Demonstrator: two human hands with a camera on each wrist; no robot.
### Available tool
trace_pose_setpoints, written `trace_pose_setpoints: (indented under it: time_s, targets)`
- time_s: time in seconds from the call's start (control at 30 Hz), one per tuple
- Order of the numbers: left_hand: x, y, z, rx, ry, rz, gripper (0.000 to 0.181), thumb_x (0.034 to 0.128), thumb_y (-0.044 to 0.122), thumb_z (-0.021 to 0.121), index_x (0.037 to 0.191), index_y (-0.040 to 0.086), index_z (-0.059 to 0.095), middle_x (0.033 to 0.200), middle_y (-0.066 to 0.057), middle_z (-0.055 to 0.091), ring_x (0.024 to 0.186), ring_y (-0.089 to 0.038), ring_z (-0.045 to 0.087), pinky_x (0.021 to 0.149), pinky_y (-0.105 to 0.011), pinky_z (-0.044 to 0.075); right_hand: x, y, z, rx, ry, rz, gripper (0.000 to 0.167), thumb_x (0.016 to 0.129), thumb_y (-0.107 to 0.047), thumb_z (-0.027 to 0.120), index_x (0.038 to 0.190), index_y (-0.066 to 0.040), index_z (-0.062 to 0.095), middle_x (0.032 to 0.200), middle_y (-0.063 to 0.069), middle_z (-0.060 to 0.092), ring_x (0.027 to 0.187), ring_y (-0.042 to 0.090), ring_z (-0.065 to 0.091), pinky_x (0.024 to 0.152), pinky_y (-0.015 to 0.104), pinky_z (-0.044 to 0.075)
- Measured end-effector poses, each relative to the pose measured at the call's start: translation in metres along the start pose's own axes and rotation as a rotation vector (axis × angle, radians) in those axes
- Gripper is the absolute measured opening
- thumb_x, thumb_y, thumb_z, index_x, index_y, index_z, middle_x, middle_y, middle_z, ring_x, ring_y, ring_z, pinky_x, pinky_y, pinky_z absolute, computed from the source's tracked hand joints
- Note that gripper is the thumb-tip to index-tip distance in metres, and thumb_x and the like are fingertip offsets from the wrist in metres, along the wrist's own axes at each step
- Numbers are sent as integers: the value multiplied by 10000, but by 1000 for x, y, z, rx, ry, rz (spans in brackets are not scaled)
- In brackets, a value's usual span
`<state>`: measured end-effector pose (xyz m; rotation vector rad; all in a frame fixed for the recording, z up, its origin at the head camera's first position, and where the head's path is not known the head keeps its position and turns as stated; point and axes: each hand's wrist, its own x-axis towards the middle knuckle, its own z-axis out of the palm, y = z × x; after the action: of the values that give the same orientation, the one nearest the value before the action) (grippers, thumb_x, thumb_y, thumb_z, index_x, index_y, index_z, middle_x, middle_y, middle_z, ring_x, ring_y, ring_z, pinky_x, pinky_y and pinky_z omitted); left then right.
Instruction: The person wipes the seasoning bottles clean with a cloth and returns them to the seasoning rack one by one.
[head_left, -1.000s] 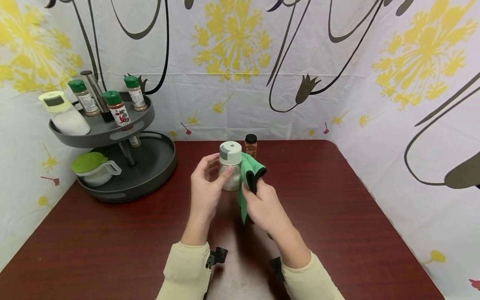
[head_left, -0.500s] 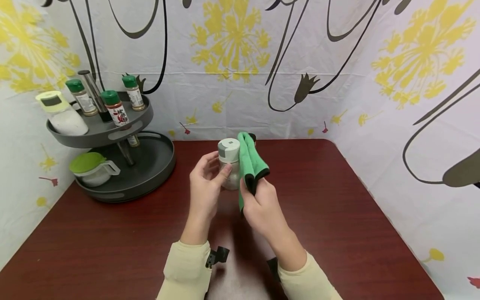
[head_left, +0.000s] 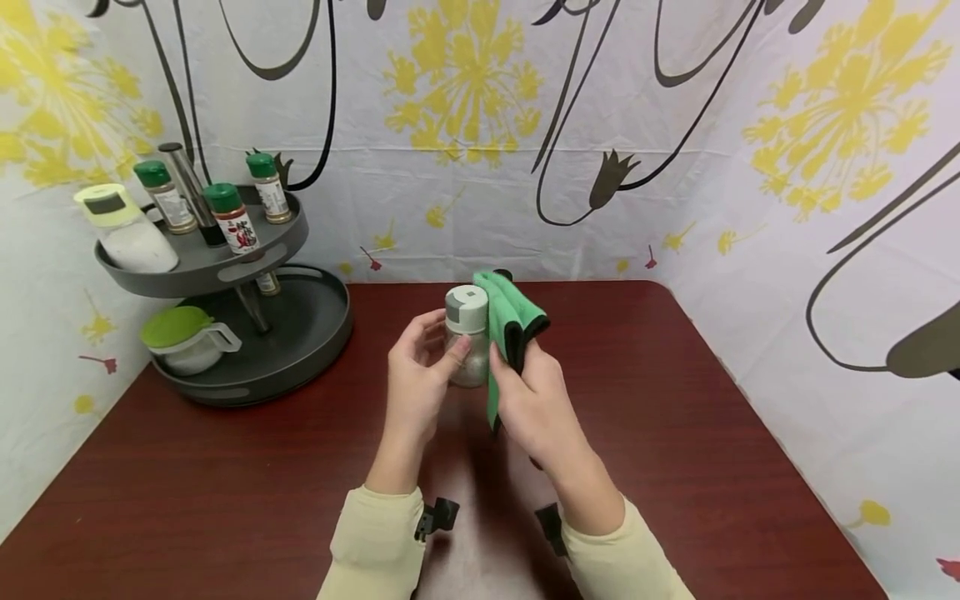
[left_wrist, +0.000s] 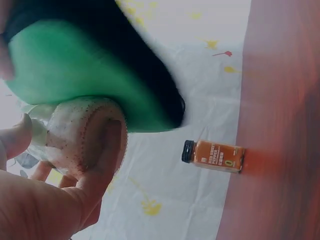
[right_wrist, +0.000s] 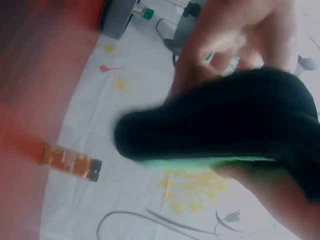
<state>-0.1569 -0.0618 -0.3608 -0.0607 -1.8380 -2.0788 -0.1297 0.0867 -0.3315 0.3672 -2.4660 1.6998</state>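
Note:
In the head view my left hand grips a clear jar with a pale grey-white lid, held upright above the table. My right hand pinches a folded green cloth with black edging, which lies against the jar's right side. The left wrist view shows the jar's base with reddish specks, fingers round it, and the cloth touching its side. Black edging of the cloth hides much of the right hand's grip in the right wrist view.
An orange spice bottle with a black cap stands on the table behind the cloth. At the left is a two-tier grey rack with green-capped bottles, a pale-lidded shaker and a green-lidded container. A patterned sheet hangs behind.
Against the cloth's place half a second ago, it and my right hand have shifted slightly right. The jar, in my left hand's grip, has moved slightly right and down too.

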Motion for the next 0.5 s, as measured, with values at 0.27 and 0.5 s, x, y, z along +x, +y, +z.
trace_pose_setpoints:
  time_s: [0.27,0.5]
  targets:
    - [-1,1,3,-11,20,12,416,937,1,784,1340,37,684,1305,-194,706,1150,-276,674,907,-254,563,-14,9,30,19,141,-289,589,1097,-118,550,1638,-13,345,1619,159,500,1434,230,546,1135,470,507]
    - [1,1,-3,-39,75,-13,399,954,33,779,1343,48,689,1305,-194,718,1142,-248,689,895,-260,571,-20,18,34,-94,71,-212,580,1112,-193,539,1641,-41,353,1605,144,512,1453,254,541,1144,494,505]
